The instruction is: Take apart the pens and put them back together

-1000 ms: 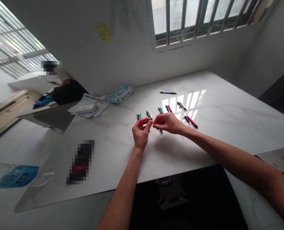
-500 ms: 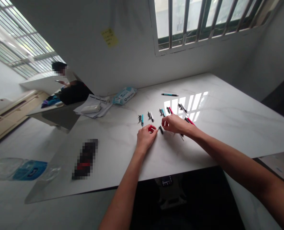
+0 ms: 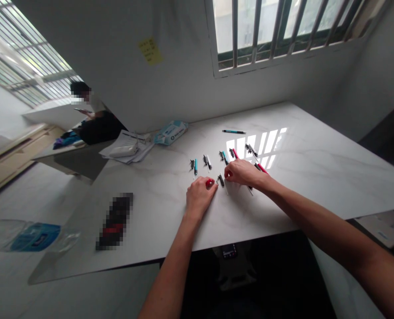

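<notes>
My left hand [image 3: 199, 194] is closed around a red pen barrel [image 3: 210, 182], which shows between thumb and fingers. My right hand [image 3: 239, 171] has its fingers curled together low over the table, and what they hold, if anything, is hidden. Between the hands lie a black pen part [image 3: 221, 179] and a thin white refill [image 3: 226, 189]. Beyond them are small groups of pen parts, among them a teal barrel [image 3: 196, 166], a white barrel [image 3: 209, 162] and a red barrel [image 3: 235, 153]. Some parts near my right wrist are partly covered.
A whole teal and black pen [image 3: 234, 131] lies farther back on the marble-patterned table [image 3: 316, 168]. Toward the left are a wipes pack [image 3: 172, 132], papers [image 3: 126, 153], a blurred-out dark object [image 3: 115, 221] and a plastic bottle [image 3: 33, 236]. A person [image 3: 99, 119] sits beyond.
A white refill now lies beside the black pen part between my hands. My left hand has shifted slightly left, still holding the red barrel. The right hand stays nearly in place.
</notes>
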`<state>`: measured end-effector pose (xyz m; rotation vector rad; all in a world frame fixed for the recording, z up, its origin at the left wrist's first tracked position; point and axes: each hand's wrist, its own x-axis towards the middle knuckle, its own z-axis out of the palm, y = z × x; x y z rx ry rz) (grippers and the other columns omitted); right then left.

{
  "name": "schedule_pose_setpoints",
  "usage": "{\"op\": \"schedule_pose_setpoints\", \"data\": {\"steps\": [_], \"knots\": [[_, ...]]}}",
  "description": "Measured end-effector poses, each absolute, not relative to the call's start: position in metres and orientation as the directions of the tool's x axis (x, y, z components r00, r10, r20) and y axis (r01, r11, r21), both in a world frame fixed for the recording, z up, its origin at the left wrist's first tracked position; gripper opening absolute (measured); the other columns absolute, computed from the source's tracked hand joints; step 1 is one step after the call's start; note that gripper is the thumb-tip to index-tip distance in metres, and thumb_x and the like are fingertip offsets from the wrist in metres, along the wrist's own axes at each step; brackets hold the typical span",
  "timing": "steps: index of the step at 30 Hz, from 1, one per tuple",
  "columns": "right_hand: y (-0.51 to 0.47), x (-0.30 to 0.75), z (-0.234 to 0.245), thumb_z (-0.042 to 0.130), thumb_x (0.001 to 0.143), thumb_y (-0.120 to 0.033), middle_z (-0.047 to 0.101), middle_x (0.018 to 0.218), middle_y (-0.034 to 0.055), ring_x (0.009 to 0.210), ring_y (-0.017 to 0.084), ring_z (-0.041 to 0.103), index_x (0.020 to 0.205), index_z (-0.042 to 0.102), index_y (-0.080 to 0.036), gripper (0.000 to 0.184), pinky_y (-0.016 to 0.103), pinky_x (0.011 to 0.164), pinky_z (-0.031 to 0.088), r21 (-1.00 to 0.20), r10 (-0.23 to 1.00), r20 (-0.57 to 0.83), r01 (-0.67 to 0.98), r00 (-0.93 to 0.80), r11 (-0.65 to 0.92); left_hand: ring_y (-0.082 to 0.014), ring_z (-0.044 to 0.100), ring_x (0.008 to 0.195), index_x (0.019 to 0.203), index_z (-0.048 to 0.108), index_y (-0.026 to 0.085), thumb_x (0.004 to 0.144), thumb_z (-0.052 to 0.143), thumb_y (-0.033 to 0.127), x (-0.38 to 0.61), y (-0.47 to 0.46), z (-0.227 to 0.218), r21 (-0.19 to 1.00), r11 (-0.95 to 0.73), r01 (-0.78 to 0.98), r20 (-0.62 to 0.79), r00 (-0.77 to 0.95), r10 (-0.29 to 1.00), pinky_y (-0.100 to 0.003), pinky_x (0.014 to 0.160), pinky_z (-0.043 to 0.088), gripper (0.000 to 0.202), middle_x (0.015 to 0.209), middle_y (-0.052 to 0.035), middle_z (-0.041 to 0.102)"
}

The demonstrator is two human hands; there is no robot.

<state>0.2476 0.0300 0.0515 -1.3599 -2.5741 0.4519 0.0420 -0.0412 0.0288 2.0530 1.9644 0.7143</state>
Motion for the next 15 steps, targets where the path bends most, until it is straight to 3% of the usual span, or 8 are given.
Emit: {"op": "schedule_pose_setpoints", "data": {"steps": [15], "knots": [[0.0253,0.2434,0.0554,0.076,0.087,-0.019,0.075,0.078,0.0092,0.068,0.020,0.065,0.092,0.088,-0.022,0.013,0.030,0.058,0.035,-0.412,0.811,-0.017,0.744,-0.584,0.526,-0.0246,0.067,0.087,0.095,0.085,0.028,0.095,0.072,0.032,0.0512,-0.0327,0.0268,0.468,-0.093,0.879,0.169,0.014,0.986,-0.035,0.080,0.047,0.013,0.100,-0.0072,0.078]]}}
